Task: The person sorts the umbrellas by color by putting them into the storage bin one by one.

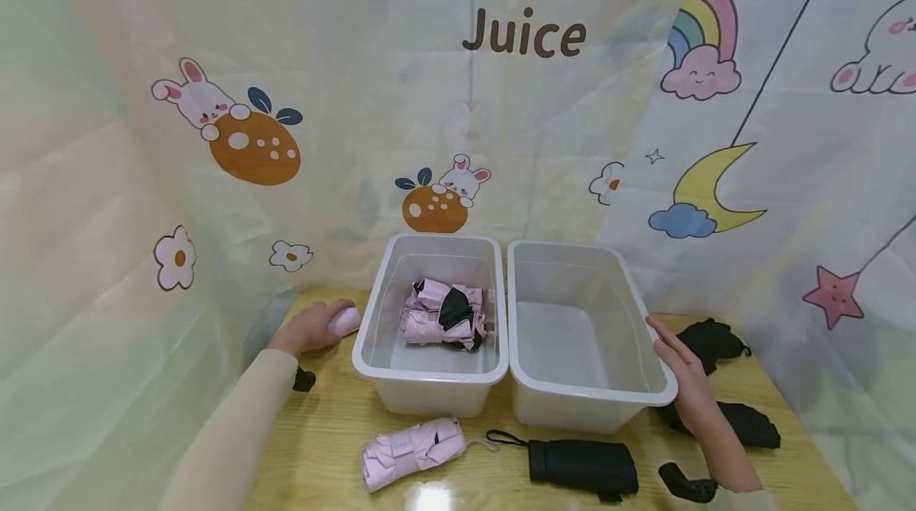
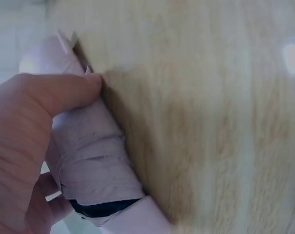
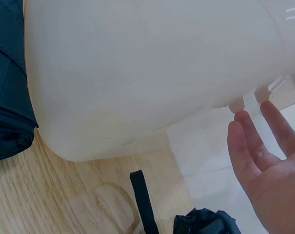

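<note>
At the left side of the table my left hand (image 1: 312,328) grips a folded pink umbrella (image 1: 346,322). The left wrist view has the thumb (image 2: 74,92) laid across its rolled cloth, with wood tabletop beside it. To its right stands a white bin (image 1: 429,375) holding pink folded umbrellas (image 1: 427,328) with some black parts showing. My right hand (image 1: 685,380) is at the right wall of a second white bin (image 1: 554,336), which has nothing inside. Its fingers (image 3: 242,146) are extended, fingertips right at the bin's side in the right wrist view.
In front of the bins lie another pink umbrella (image 1: 413,454) and a black folded umbrella (image 1: 583,465) with a wrist loop. Two black umbrellas, one farther back (image 1: 712,340) and one nearer (image 1: 751,425), lie right of the bins. A printed curtain (image 1: 358,121) hangs behind the table.
</note>
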Tool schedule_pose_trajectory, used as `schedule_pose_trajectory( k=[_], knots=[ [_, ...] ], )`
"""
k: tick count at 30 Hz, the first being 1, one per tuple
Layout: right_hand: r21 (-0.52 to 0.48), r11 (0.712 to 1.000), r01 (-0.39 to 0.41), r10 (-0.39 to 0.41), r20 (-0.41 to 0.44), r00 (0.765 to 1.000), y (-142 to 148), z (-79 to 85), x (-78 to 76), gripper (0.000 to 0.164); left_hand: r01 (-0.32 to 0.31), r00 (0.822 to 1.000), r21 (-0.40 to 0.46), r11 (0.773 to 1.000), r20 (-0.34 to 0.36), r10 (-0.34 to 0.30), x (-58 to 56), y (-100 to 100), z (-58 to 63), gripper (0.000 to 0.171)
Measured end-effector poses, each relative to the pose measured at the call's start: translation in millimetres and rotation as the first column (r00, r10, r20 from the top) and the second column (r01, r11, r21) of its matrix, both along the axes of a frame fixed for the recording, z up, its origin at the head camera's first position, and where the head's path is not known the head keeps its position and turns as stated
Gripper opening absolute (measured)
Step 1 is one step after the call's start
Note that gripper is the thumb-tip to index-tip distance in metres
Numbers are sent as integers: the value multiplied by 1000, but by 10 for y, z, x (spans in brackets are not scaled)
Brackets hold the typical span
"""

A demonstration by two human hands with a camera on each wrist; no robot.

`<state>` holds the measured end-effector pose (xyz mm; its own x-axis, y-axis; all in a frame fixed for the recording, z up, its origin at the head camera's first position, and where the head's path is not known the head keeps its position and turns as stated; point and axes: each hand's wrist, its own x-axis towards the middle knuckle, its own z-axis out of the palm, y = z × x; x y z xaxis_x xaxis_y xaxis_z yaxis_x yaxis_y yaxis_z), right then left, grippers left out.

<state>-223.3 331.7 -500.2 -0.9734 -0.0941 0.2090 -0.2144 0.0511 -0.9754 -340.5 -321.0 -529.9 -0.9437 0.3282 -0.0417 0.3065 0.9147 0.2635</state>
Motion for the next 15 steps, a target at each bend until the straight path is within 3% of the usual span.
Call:
schedule_pose_trajectory(
  k=[5, 9, 12, 15],
  knots=[
    [-2, 1000, 12, -12, 12, 1000, 21, -13, 12, 49, -5, 1000, 16, 1000, 19, 5, -11, -32, 116, 63],
    [6, 1000, 5, -6, 16, 1000, 19, -21, 20, 50, 29, 998, 66, 997, -54, -26, 24, -75, 249, 61],
    [8, 1000, -4, 4, 9, 1000, 10, -14, 16, 50, 60, 990, 91, 994, -131, -48, 51, -98, 427, 60],
    [-7, 1000, -9, 9, -9, 1000, 7, 10, -3, 49, 114, 979, 105, 988, -180, -94, 44, -66, 696, 61]
  ],
)
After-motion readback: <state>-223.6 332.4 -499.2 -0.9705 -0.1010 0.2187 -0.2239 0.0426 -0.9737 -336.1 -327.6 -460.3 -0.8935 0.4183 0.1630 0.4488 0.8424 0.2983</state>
